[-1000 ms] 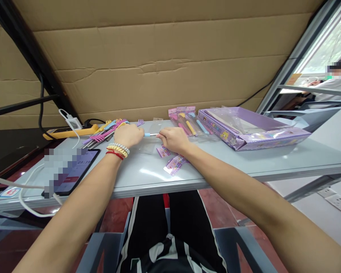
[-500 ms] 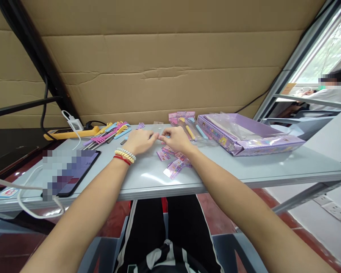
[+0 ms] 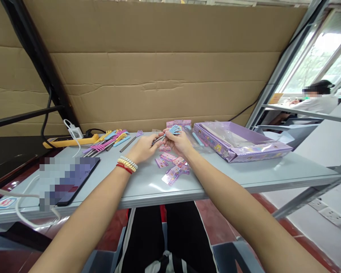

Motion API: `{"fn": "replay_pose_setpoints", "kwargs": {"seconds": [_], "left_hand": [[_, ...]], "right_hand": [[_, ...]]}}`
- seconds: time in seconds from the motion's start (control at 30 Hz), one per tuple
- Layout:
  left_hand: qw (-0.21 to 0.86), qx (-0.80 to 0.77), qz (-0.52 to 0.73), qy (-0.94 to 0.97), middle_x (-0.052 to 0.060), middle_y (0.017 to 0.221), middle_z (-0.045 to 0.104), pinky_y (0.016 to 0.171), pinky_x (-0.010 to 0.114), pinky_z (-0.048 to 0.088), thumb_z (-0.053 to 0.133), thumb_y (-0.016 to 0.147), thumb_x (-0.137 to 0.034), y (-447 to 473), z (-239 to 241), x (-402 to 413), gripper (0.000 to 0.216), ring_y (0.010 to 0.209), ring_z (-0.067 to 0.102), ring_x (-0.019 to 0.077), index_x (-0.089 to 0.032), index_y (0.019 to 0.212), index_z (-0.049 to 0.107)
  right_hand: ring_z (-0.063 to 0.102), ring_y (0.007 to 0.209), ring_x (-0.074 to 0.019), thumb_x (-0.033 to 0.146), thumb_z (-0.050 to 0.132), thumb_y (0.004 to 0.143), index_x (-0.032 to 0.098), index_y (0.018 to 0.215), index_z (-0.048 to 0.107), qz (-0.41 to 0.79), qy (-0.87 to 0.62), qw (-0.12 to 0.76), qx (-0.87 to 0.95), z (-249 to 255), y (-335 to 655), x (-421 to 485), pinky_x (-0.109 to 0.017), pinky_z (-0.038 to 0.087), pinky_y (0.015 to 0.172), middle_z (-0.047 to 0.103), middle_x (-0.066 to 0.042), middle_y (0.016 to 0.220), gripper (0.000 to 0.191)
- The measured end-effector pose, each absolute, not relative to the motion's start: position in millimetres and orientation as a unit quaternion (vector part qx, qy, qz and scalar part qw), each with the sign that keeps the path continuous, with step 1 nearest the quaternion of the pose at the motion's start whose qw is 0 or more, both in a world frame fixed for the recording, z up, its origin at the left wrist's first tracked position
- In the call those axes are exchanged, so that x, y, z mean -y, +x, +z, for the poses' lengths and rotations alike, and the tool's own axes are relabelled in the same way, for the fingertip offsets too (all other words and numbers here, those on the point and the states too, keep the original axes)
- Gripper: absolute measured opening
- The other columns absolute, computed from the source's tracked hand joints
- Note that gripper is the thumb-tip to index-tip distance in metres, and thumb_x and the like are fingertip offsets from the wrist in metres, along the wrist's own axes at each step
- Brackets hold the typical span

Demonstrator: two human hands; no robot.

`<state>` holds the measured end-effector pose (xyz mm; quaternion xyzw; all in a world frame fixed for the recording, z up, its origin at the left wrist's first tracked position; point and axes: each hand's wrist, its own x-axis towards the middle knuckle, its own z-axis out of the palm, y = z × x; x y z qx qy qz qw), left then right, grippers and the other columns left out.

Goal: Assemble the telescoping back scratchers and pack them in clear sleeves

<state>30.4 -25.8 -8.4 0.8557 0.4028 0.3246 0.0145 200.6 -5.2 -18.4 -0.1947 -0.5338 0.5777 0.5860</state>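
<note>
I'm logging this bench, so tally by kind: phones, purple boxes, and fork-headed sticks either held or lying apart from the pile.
Phone: 1
Purple box: 1
Held light-blue stick: 1
Purple stick lying apart: 1
Total: 4

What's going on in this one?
Seated at a table, a person holds a blue-headed stick with both hands: the left hand is at its metal shaft, the right hand near its claw-shaped head. Small pink-and-purple cards lie closer to the person. Similar sticks are piled to the left; a purple box sits to the right.
</note>
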Motion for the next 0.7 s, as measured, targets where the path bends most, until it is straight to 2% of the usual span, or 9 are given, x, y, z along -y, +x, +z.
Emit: {"fn": "replay_pose_setpoints", "kwargs": {"seconds": [0.1,0.2,0.3,0.4,0.47,0.6,0.7], "left_hand": [[-0.012,-0.419,0.314,0.852,0.007,0.095,0.071,0.070,0.028,0.042,0.040,0.093,-0.030,36.5,-9.4,27.7,0.029,0.085,0.064,0.0197,-0.018,0.104,0.064],[-0.036,-0.442,0.300,0.845,0.006,0.091,0.071,0.067,0.029,0.040,0.038,0.094,-0.031,35.5,-8.7,25.4,0.030,0.084,0.063,0.0202,-0.020,0.100,0.065],[-0.073,-0.502,0.286,0.813,0.006,0.091,0.071,0.067,0.032,0.038,0.038,0.094,-0.029,28.4,-6.4,19.3,0.029,0.086,0.062,0.0216,-0.021,0.096,0.066],[-0.145,-0.537,0.299,0.776,0.007,0.095,0.070,0.078,0.038,0.035,0.041,0.093,-0.028,18.0,-5.3,9.6,0.028,0.095,0.058,0.0244,-0.023,0.093,0.068],[-0.181,-0.539,0.327,0.755,0.007,0.098,0.069,0.085,0.043,0.031,0.043,0.093,-0.030,10.0,-6.1,1.7,0.027,0.101,0.054,0.0257,-0.025,0.093,0.069],[-0.189,-0.559,0.362,0.722,0.008,0.105,0.066,0.087,0.047,0.027,0.046,0.090,-0.030,-15.4,-10.8,-13.8,0.024,0.106,0.048,0.0278,-0.027,0.093,0.071],[-0.189,-0.610,0.392,0.662,0.009,0.108,0.064,0.088,0.048,0.026,0.046,0.088,-0.028,-43.9,-17.0,-21.8,0.025,0.106,0.046,0.0295,-0.026,0.091,0.071]], "right_hand": [[0.059,0.052,-0.0106,0.035,0.085,0.053,0.014,0.072,0.066,0.557,-0.196,0.589,0.553,-21.0,195.8,5.3,-0.021,0.047,0.041,0.067,-0.001,0.067,0.035],[0.058,0.051,-0.0102,0.033,0.087,0.050,0.013,0.069,0.067,0.525,-0.198,0.607,0.562,-19.6,197.3,2.2,-0.022,0.049,0.043,0.066,-0.001,0.063,0.034],[0.058,0.051,-0.0096,0.033,0.087,0.050,0.014,0.067,0.064,0.488,-0.206,0.674,0.515,-12.0,209.5,-4.8,-0.021,0.051,0.046,0.066,-0.001,0.063,0.034],[0.055,0.047,-0.0070,0.027,0.086,0.054,0.016,0.068,0.060,0.436,-0.218,0.758,0.435,-0.4,230.1,-12.9,-0.018,0.048,0.043,0.063,0.003,0.059,0.032],[0.055,0.046,-0.0062,0.024,0.084,0.058,0.016,0.070,0.058,0.404,-0.223,0.788,0.408,7.0,244.5,-16.8,-0.016,0.047,0.042,0.063,0.004,0.059,0.030],[0.053,0.044,-0.0037,0.019,0.077,0.069,0.015,0.071,0.054,0.361,-0.242,0.839,0.327,19.6,278.3,-18.6,-0.013,0.045,0.042,0.061,0.005,0.060,0.024],[0.046,0.040,-0.0006,0.012,0.058,0.086,0.016,0.071,0.047,0.325,-0.257,0.895,0.165,28.2,312.8,-13.0,-0.009,0.036,0.037,0.054,0.007,0.056,0.019]]}}
